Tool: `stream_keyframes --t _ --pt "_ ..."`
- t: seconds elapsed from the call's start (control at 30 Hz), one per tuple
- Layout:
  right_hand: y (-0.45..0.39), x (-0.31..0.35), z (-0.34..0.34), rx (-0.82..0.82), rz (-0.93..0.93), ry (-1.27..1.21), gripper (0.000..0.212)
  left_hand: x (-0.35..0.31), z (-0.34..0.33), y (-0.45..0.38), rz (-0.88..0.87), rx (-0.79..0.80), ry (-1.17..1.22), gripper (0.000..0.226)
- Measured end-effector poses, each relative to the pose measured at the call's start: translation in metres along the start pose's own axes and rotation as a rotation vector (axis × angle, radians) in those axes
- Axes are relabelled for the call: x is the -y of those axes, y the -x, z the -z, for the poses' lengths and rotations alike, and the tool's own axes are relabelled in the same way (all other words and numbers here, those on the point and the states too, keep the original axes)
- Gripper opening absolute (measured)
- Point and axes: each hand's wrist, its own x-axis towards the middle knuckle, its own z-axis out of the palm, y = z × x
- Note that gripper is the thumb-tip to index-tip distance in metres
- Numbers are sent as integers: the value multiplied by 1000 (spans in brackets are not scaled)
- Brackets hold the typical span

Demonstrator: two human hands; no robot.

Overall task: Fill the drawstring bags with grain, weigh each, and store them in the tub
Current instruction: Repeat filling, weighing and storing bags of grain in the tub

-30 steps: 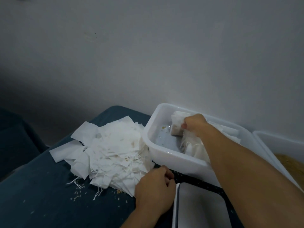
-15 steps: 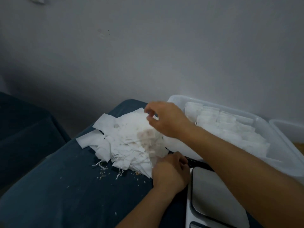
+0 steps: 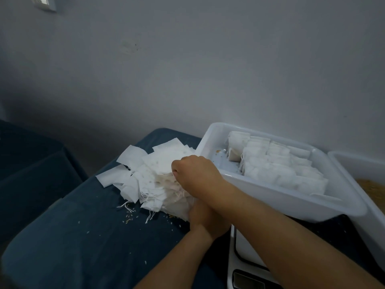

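Here the right hand (image 3: 194, 174), fingers curled, pinches into the pile of empty drawstring bags (image 3: 154, 174) near the tabletop's far edge beside the tub (image 3: 270, 197), the left hand (image 3: 205, 219), its closure indiscernible, below; tangled strings risk lifting several bags.

Glossy white plastic tub (image 3: 270, 202), thin matt cloth bags (image 3: 160, 161), dark matt tablecloth (image 3: 83, 236).

Dim room; bare grey wall (image 3: 208, 69) behind dark blue-covered table (image 3: 83, 236).
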Motion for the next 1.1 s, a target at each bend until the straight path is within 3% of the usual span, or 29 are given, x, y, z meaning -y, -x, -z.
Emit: stream_keyframes --t 0.23,0.37,0.6,0.77,0.93,1.1 --pt "20 -5 6 72 -72 -121 18 -1 0 -1 5 37 -146 49" --pt "27 -9 12 105 -116 -207 20 0 -1 0 52 -7 -41 49" --pt "46 -21 24 262 35 -100 20 -10 9 3 126 -9 90 33" --pt "51 -23 25 177 -7 -152 19 -12 13 6 102 -16 82 33" --pt "52 -7 17 126 96 -107 33 -6 10 12 46 19 -29 58" --pt "44 1 8 35 79 -57 23 -1 6 9 31 69 -96 58"
